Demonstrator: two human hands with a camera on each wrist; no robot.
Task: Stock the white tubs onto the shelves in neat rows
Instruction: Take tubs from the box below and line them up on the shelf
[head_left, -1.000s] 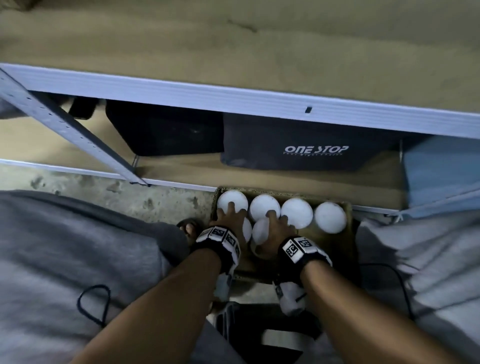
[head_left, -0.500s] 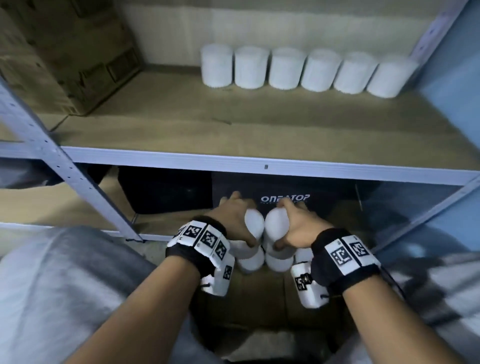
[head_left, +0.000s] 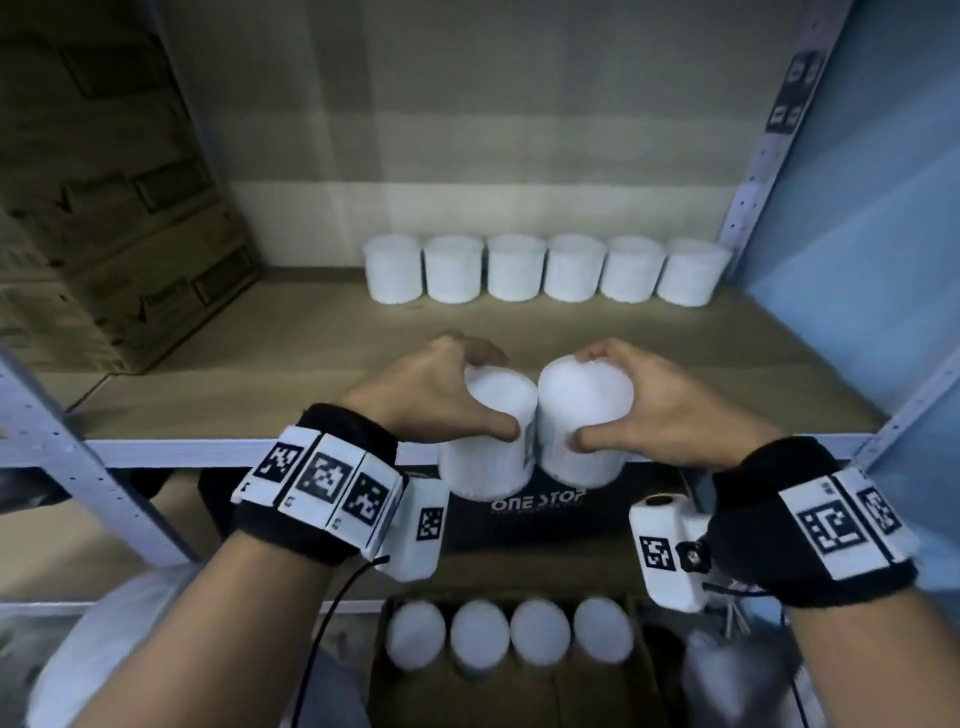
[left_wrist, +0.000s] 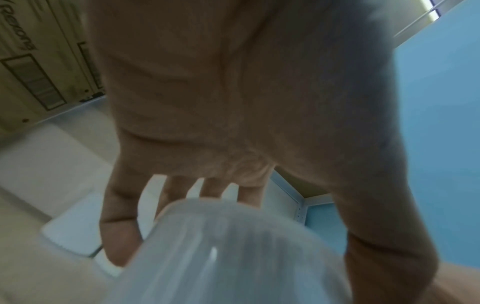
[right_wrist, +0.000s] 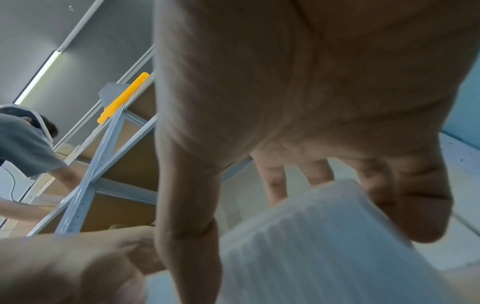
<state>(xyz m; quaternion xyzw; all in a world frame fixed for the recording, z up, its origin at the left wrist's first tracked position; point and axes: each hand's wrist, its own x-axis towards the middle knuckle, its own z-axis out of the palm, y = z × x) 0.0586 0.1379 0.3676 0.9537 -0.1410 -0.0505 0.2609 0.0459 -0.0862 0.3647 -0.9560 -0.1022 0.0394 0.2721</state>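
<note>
My left hand (head_left: 441, 389) grips a white tub (head_left: 493, 441) by its lid, fingers over the far side and thumb on the near side. My right hand (head_left: 649, 395) holds a second white tub (head_left: 584, 431) the same way. The two tubs touch side by side in the air, just over the front edge of the middle shelf (head_left: 311, 395). Several white tubs (head_left: 545, 267) stand in a row along the back of that shelf. The left wrist view shows my fingers (left_wrist: 116, 226) round the tub (left_wrist: 233, 257); the right wrist view shows the other tub (right_wrist: 311, 246).
An open cardboard box (head_left: 395, 696) on the floor below holds several more white tubs (head_left: 509, 631). Stacked cardboard boxes (head_left: 104, 208) fill the shelf's left side. A black bag (head_left: 545, 519) lies on the lower shelf. Grey uprights (head_left: 769, 150) and a blue wall (head_left: 883, 234) stand at the right.
Both hands took a tub each from the floor box and lifted them up to the middle shelf's front edge. My head has tilted up towards the shelf.
</note>
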